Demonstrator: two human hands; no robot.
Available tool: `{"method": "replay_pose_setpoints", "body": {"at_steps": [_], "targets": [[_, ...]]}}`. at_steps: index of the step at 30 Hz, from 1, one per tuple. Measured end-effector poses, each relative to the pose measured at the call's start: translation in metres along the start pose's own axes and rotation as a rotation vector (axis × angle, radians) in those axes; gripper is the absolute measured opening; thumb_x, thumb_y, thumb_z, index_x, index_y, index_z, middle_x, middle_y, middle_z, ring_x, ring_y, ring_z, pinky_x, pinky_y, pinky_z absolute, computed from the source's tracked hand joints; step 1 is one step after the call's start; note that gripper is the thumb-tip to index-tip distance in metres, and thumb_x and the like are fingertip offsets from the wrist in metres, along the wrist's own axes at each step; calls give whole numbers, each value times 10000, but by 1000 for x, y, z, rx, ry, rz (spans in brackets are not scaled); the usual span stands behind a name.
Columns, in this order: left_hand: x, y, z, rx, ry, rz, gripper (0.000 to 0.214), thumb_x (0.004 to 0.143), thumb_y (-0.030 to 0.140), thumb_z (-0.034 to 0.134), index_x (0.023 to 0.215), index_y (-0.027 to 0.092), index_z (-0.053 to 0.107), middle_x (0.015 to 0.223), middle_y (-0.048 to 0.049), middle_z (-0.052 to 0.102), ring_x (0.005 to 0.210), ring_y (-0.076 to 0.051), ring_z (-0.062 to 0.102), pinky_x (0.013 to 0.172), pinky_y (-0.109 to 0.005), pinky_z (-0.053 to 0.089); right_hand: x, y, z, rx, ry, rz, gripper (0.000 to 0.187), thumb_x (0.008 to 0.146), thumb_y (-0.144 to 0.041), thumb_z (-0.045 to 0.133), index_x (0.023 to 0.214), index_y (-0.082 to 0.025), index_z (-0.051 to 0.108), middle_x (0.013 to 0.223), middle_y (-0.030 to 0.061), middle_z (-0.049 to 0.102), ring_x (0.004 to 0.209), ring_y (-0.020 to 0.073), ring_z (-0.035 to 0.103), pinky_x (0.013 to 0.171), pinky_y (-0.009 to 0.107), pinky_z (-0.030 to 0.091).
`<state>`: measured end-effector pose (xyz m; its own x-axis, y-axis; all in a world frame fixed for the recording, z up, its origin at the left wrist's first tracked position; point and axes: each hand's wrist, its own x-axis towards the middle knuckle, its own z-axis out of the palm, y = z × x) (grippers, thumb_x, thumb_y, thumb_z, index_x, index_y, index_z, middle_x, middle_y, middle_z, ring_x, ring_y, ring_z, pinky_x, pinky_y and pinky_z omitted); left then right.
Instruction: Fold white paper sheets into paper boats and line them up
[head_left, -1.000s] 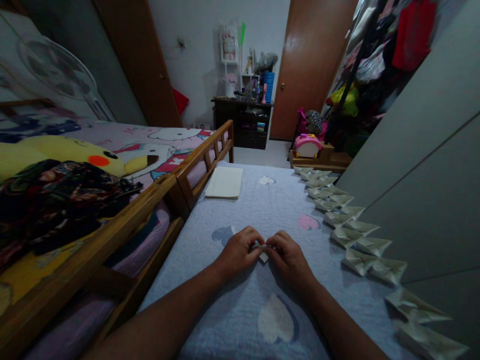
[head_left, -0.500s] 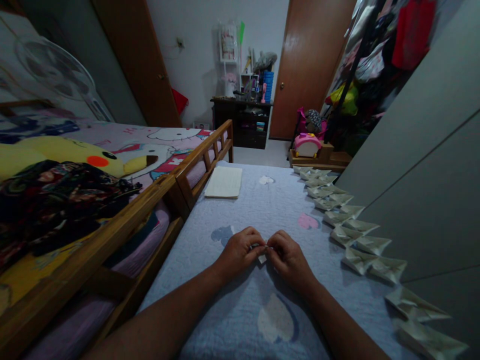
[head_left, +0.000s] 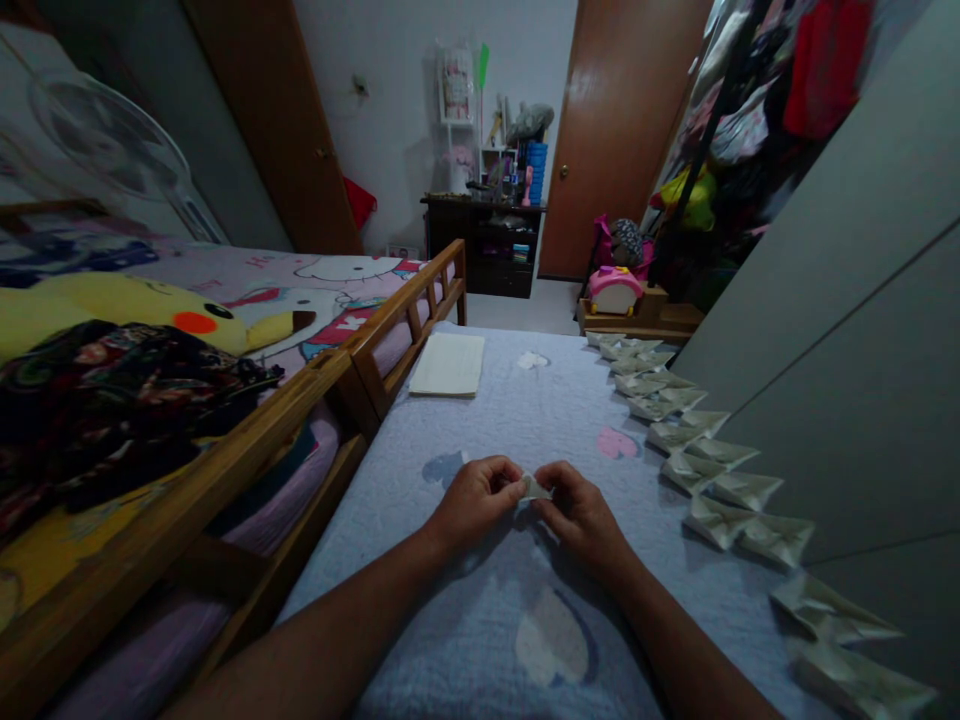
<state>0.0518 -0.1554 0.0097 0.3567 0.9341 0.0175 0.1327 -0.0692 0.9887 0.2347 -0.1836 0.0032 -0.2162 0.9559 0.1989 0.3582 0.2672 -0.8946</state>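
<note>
**Both hands pinch a small folded paper piece [head_left: 536,488]**
Your left hand [head_left: 476,505] and right hand [head_left: 577,520] are curled, gripping it between them over the pale blue quilt [head_left: 480,640]. Folded paper boats [head_left: 716,522] line the quilt's right edge; a stack of paper [head_left: 447,364] lies ahead.

Dim light. Wooden door [head_left: 262,130] at 11 o'clock, second wooden door [head_left: 622,130] at 1, white wall [head_left: 390,120] between them. Dark wooden cabinet [head_left: 480,250] against that wall at 12, white shelf unit [head_left: 457,100] on top. Pale floor [head_left: 517,310] at 12. Clothes rack [head_left: 757,110] at 2, grey wardrobe panels [head_left: 847,350] at 3. Wooden bed rail [head_left: 225,460] at 9, fan [head_left: 105,150] at 10.
</note>
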Motion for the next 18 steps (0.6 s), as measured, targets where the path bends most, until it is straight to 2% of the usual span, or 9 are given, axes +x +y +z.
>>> {"method": "replay_pose_setpoints", "body": {"at_steps": [7,10,12,16,18], "targets": [[-4,11,-4,128,-81,89,238,870,381,606,827,159,680,788,-32,656,761,-165,593,695,-269,453,2,5,0,119,8,86,103,850,-302,596,866,-212,550,774,-17,562,698,141,543,640,257,453],[-7,13,-2,176,-89,129,125,820,290,656,857,171,666,805,-12,659,767,-158,595,704,-258,440,2,8,1,125,14,83,104,858,-297,582,816,-212,538,740,-24,548,686,140,524,645,258,444],[-7,12,-1,195,-65,132,123,820,238,639,929,181,647,796,5,668,740,-146,597,713,-258,435,2,9,1,126,16,69,101,861,-278,573,796,-212,533,730,-27,542,680,137,512,653,260,438],[-7,9,-1,226,-22,95,391,825,197,620,1213,201,573,683,58,626,622,-121,552,658,-247,407,2,5,-1,131,-23,54,108,861,-266,570,777,-213,528,727,-26,551,668,136,508,640,261,425],[-7,9,-2,234,-20,97,493,802,203,657,1284,203,549,675,66,604,615,-120,538,642,-241,400,2,3,-1,118,-39,39,110,860,-261,572,768,-212,538,727,-23,563,673,139,514,643,263,419]]}}
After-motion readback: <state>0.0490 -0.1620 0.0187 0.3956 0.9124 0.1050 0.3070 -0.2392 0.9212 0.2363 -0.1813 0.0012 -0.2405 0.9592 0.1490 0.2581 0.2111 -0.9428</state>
